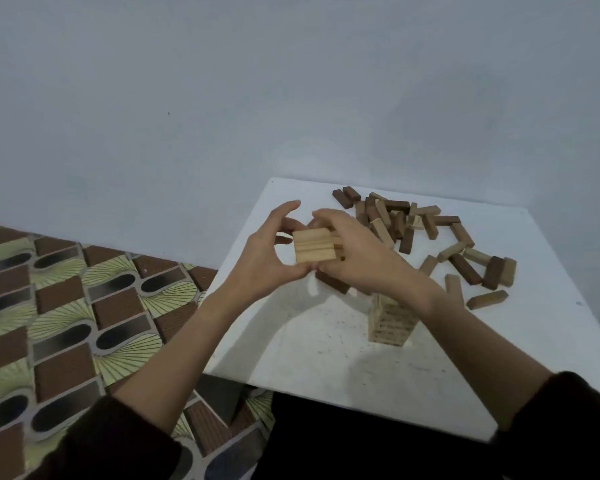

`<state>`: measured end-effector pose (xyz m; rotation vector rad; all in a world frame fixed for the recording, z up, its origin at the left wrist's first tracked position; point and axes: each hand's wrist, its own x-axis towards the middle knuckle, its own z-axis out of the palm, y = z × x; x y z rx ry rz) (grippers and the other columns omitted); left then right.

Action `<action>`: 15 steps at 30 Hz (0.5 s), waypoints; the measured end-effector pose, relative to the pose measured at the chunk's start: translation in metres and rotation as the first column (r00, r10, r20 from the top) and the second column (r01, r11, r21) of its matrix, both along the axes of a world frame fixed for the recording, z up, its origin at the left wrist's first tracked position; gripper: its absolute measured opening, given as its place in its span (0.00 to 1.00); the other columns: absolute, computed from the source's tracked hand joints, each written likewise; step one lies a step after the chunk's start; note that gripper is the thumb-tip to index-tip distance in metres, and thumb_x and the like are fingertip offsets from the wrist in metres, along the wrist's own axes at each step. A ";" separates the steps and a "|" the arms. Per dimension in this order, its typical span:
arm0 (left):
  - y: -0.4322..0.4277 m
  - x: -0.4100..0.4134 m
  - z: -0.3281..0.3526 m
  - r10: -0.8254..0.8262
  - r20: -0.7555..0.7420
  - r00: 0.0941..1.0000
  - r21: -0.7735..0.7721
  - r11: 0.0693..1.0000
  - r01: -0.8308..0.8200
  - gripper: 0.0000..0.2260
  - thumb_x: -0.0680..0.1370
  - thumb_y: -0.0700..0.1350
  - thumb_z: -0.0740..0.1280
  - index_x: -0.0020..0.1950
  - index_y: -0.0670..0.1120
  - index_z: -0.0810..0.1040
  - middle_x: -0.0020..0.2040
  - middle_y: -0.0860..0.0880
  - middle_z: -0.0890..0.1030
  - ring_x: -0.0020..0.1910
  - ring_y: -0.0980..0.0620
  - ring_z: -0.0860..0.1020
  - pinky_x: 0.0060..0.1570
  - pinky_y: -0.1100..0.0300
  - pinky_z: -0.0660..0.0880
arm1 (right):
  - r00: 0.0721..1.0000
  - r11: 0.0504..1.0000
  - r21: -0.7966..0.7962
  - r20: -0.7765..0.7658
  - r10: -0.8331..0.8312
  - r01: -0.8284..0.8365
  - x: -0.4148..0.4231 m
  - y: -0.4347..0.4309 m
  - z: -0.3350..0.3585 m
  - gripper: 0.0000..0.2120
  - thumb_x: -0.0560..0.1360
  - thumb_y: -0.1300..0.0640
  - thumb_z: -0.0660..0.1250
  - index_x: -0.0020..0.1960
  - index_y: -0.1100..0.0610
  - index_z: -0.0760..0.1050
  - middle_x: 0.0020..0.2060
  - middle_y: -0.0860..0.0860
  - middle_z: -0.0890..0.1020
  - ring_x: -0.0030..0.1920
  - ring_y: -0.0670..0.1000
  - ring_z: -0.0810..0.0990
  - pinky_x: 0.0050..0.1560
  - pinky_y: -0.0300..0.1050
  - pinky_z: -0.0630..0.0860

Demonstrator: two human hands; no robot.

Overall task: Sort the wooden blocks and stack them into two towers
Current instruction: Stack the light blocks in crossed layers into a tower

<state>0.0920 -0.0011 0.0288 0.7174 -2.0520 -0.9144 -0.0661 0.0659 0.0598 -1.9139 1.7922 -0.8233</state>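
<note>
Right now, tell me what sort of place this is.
Likely a room in a home: a white table against a bare pale wall, patterned floor covering beside it, wooden blocks scattered on the table.

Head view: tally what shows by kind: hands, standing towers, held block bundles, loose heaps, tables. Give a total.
Hands: 2, left hand and right hand
Standing towers: 1, light tower
Held bundles: 1, bundle of light blocks, gripped by both hands
Loose heaps: 1, heap of light and dark blocks
Tables: 1, white table
Total: 6
</note>
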 end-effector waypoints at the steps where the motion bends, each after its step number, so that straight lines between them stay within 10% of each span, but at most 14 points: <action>1: 0.004 -0.008 0.004 -0.019 -0.005 1.000 0.008 1.000 0.019 0.36 0.64 0.44 0.76 0.68 0.54 0.64 0.52 0.52 0.79 0.53 0.56 0.77 0.54 0.65 0.74 | 1.000 1.000 0.009 0.012 -0.009 0.009 -0.009 0.008 0.006 0.33 0.70 0.60 0.71 0.71 0.54 0.61 0.60 0.47 0.72 0.60 0.46 0.70 0.57 0.36 0.68; 7: 0.030 -0.054 0.013 -0.161 -0.002 0.987 0.102 0.982 0.160 0.37 0.66 0.36 0.77 0.65 0.60 0.63 0.53 0.51 0.77 0.49 0.61 0.76 0.44 0.68 0.76 | 0.979 0.996 0.064 0.189 -0.071 0.060 -0.060 0.061 0.019 0.35 0.67 0.59 0.75 0.69 0.50 0.64 0.56 0.40 0.74 0.57 0.35 0.72 0.56 0.26 0.69; 15: 0.050 -0.085 -0.004 -0.283 0.103 0.954 0.144 0.953 0.268 0.40 0.66 0.43 0.78 0.73 0.50 0.60 0.53 0.57 0.77 0.56 0.61 0.75 0.58 0.66 0.69 | 0.978 0.990 0.075 0.165 -0.129 0.118 -0.093 0.093 -0.007 0.32 0.68 0.62 0.75 0.66 0.47 0.64 0.54 0.41 0.75 0.57 0.33 0.72 0.52 0.22 0.67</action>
